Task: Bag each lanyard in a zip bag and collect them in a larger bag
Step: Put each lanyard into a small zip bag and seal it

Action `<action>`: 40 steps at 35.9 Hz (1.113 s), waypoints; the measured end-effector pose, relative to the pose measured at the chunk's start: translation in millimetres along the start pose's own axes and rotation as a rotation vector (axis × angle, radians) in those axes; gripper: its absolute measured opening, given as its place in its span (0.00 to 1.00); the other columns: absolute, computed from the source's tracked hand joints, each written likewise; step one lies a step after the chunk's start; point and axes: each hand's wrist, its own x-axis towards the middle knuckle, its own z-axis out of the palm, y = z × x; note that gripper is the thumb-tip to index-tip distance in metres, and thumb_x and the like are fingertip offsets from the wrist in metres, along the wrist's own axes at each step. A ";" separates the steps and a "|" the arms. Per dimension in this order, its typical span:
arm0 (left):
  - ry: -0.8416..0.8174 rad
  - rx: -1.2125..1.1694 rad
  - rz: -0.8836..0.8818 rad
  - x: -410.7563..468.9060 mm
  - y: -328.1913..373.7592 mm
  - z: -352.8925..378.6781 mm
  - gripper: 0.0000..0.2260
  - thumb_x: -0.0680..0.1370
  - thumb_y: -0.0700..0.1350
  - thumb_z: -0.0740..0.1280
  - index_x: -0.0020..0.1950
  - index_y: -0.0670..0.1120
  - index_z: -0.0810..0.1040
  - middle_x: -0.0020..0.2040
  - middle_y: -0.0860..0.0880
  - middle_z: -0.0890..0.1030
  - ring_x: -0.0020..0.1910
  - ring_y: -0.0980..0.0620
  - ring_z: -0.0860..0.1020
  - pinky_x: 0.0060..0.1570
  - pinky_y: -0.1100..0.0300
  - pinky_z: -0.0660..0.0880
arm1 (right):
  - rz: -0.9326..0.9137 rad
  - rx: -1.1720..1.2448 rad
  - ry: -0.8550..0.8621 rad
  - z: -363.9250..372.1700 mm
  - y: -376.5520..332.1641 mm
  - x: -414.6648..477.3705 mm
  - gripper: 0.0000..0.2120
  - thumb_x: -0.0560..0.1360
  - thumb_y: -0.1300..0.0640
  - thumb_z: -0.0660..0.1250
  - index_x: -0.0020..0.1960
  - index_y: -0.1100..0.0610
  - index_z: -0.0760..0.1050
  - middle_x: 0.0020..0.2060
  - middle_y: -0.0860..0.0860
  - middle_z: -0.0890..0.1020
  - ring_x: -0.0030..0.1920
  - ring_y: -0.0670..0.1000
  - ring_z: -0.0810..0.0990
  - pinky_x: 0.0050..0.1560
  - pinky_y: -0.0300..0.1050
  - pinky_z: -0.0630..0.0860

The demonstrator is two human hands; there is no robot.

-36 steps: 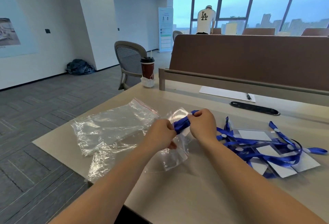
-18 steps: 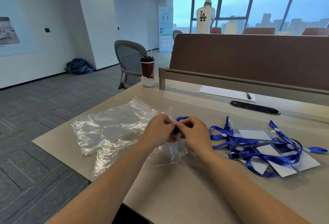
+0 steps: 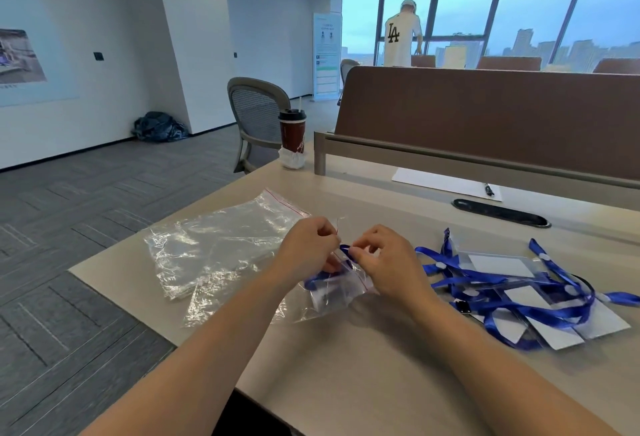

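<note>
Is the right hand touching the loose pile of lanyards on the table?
Apart. The head view shows bare table between the right hand and the lanyard pile; its fingers pinch the small zip bag instead.

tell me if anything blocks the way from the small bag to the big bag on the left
Nothing visible does. Both hands, left and right, hold the small bag with a lanyard in it, and it lies against the edge of the big bag. Only clear plastic and bare desk lie between.
</note>
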 end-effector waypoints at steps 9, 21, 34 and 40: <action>-0.077 0.141 0.067 -0.2 14.7 -14.6 0.03 0.79 0.39 0.66 0.47 0.41 0.78 0.38 0.43 0.83 0.34 0.46 0.84 0.41 0.53 0.84 | 0.284 -0.006 -0.041 -16.3 -11.9 24.4 0.15 0.78 0.49 0.66 0.55 0.60 0.79 0.50 0.55 0.83 0.47 0.54 0.81 0.47 0.48 0.78; -0.101 0.320 0.137 -8.9 36.9 -24.3 0.02 0.80 0.41 0.66 0.48 0.44 0.79 0.41 0.45 0.83 0.35 0.50 0.83 0.40 0.59 0.82 | 0.490 0.256 -0.085 -37.4 -38.5 32.3 0.07 0.77 0.66 0.64 0.40 0.64 0.76 0.38 0.59 0.84 0.35 0.56 0.85 0.46 0.52 0.84; -0.321 0.515 0.145 -42.7 54.6 -26.8 0.22 0.72 0.60 0.73 0.58 0.50 0.74 0.51 0.52 0.79 0.47 0.54 0.77 0.46 0.59 0.74 | 0.635 0.580 -0.034 -62.3 -55.7 13.6 0.09 0.78 0.68 0.57 0.52 0.69 0.74 0.45 0.66 0.82 0.31 0.56 0.85 0.31 0.42 0.81; -0.239 0.677 0.191 -45.8 41.1 -31.8 0.08 0.77 0.42 0.71 0.54 0.48 0.76 0.44 0.54 0.76 0.40 0.56 0.75 0.38 0.66 0.70 | 0.510 0.223 -0.017 -58.1 -39.3 11.6 0.06 0.75 0.58 0.64 0.42 0.59 0.74 0.41 0.60 0.81 0.34 0.54 0.81 0.36 0.48 0.82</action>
